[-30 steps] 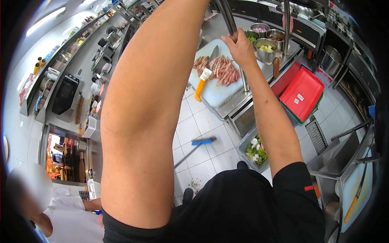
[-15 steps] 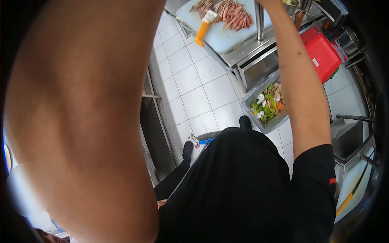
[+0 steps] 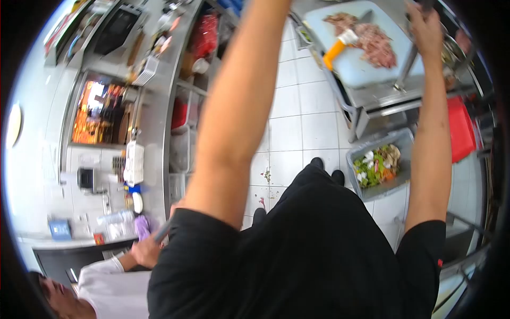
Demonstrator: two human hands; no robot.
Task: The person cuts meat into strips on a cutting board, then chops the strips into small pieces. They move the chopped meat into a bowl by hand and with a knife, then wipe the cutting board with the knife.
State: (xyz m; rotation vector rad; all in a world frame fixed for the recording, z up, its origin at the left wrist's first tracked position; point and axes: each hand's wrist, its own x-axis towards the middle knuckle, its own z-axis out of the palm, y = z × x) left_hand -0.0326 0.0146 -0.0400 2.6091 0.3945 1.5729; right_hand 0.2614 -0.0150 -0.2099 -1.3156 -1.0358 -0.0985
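Gleaming white floor tiles (image 3: 303,127) beneath steel table (image 3: 382,98), cutting board (image 3: 361,64).

The left hand is cut off by the top edge of the picture; only the raised arm shows. The right hand (image 3: 425,26) is blurred, closed around a metal post (image 3: 408,66) whose upper part leaves the frame. On the far cutting board (image 3: 366,69), the knife (image 3: 342,42) blade is hardly visible against the blurred meat (image 3: 374,40). The co-worker (image 3: 114,284) at near left is partly cut off.
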